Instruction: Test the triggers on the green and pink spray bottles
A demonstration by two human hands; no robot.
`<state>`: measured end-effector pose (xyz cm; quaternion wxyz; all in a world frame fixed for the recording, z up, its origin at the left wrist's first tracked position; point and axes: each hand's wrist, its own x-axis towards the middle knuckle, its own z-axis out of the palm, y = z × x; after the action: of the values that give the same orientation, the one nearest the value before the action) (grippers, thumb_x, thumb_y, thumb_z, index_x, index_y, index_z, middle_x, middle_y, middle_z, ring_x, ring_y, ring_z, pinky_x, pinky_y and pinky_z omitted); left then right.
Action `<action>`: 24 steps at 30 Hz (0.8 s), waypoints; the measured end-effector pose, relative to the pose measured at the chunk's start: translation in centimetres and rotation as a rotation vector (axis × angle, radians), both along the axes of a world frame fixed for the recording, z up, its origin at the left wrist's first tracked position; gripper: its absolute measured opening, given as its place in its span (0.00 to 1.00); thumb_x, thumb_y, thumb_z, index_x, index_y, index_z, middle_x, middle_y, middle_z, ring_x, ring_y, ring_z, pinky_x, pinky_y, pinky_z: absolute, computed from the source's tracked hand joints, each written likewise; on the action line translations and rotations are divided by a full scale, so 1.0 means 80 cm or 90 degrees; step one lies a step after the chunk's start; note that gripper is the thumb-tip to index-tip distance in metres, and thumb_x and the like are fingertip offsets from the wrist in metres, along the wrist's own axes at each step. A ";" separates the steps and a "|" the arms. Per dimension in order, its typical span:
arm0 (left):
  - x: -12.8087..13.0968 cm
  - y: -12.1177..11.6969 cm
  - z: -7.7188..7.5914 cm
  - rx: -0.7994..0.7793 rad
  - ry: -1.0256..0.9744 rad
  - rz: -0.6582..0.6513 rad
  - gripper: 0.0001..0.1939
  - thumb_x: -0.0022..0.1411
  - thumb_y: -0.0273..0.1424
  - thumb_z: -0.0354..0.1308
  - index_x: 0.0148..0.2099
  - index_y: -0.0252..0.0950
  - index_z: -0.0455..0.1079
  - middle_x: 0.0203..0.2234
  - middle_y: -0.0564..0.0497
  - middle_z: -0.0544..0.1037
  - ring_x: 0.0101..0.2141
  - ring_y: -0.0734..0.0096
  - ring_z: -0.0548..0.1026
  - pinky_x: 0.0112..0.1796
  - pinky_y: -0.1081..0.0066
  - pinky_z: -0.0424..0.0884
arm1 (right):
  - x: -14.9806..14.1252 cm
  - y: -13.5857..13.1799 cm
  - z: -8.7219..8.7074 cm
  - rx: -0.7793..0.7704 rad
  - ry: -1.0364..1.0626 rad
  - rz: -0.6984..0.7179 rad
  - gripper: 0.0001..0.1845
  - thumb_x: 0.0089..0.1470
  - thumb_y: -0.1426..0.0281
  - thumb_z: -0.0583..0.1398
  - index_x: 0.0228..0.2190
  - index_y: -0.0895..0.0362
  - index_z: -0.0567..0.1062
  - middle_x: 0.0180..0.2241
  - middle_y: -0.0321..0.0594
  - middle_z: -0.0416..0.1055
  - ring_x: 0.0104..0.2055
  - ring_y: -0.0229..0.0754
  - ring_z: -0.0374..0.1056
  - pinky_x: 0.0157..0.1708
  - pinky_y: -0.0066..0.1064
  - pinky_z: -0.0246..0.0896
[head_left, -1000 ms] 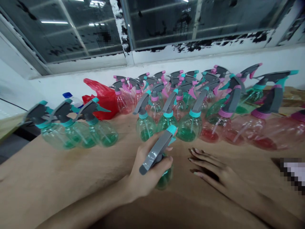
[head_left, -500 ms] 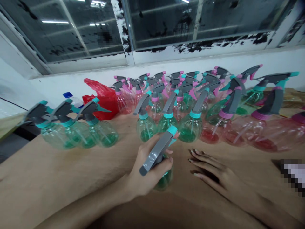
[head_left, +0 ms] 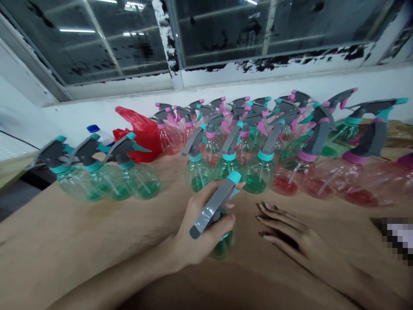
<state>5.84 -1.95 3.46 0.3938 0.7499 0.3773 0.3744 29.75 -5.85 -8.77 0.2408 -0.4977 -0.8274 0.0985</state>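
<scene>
My left hand (head_left: pixel 200 228) is wrapped round a green spray bottle (head_left: pixel 222 247) at the middle front of the table. Its grey trigger head with a turquoise nozzle points up and away to the right; fingers hide most of the neck. My right hand (head_left: pixel 290 232) lies on the tabletop to the right, fingers stretched out, holding nothing. Just beyond the held bottle stand three more green spray bottles (head_left: pixel 228 165) with turquoise collars. Pink spray bottles (head_left: pixel 285 183) with pink collars continue that row to the right.
Three green spray bottles (head_left: pixel 145 183) stand at the left of the wooden table (head_left: pixel 80 249). Behind are a red plastic bag (head_left: pixel 142 137), a blue-capped bottle (head_left: pixel 100 135) and several more spray bottles up to the wall. A pixelated object (head_left: pixel 398 234) lies at the right edge.
Both hands and the held spray bottle stay where they were on the table. Only the view has shifted very slightly.
</scene>
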 end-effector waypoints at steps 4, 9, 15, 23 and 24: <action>0.000 -0.001 0.001 -0.014 0.001 0.003 0.23 0.48 0.20 0.53 0.47 0.41 0.68 0.43 0.51 0.74 0.37 0.68 0.74 0.39 0.71 0.72 | 0.000 0.000 -0.001 0.012 0.007 0.005 0.19 0.56 0.64 0.54 0.50 0.50 0.68 0.56 0.38 0.62 0.58 0.47 0.57 0.54 0.46 0.57; -0.001 0.000 0.001 -0.011 0.000 0.012 0.15 0.47 0.21 0.54 0.38 0.41 0.69 0.33 0.52 0.74 0.33 0.68 0.74 0.35 0.70 0.72 | 0.000 0.000 -0.001 0.013 0.014 0.002 0.19 0.56 0.64 0.54 0.50 0.50 0.68 0.56 0.38 0.63 0.58 0.47 0.57 0.54 0.46 0.57; 0.000 0.001 0.004 -0.008 -0.002 0.015 0.13 0.45 0.23 0.53 0.36 0.40 0.68 0.30 0.53 0.73 0.31 0.67 0.74 0.32 0.69 0.72 | -0.001 0.001 0.000 0.021 0.023 0.002 0.19 0.56 0.64 0.55 0.49 0.50 0.69 0.55 0.37 0.63 0.57 0.47 0.58 0.54 0.45 0.58; 0.000 0.002 0.009 0.020 0.027 0.015 0.16 0.45 0.22 0.52 0.38 0.41 0.70 0.29 0.54 0.73 0.26 0.70 0.69 0.32 0.69 0.69 | -0.001 0.000 0.000 0.003 0.018 0.000 0.19 0.56 0.63 0.55 0.50 0.51 0.69 0.56 0.38 0.63 0.58 0.46 0.56 0.55 0.44 0.57; 0.000 0.002 0.008 0.026 0.034 0.017 0.16 0.45 0.23 0.52 0.37 0.41 0.70 0.29 0.54 0.73 0.25 0.71 0.68 0.32 0.69 0.69 | -0.001 0.000 0.000 0.002 0.022 -0.002 0.19 0.56 0.63 0.55 0.50 0.50 0.69 0.55 0.37 0.63 0.58 0.47 0.56 0.55 0.45 0.57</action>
<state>5.85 -1.78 4.14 0.3635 0.7623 0.3901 0.3669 29.67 -5.86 -8.78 0.2559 -0.4967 -0.8226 0.1054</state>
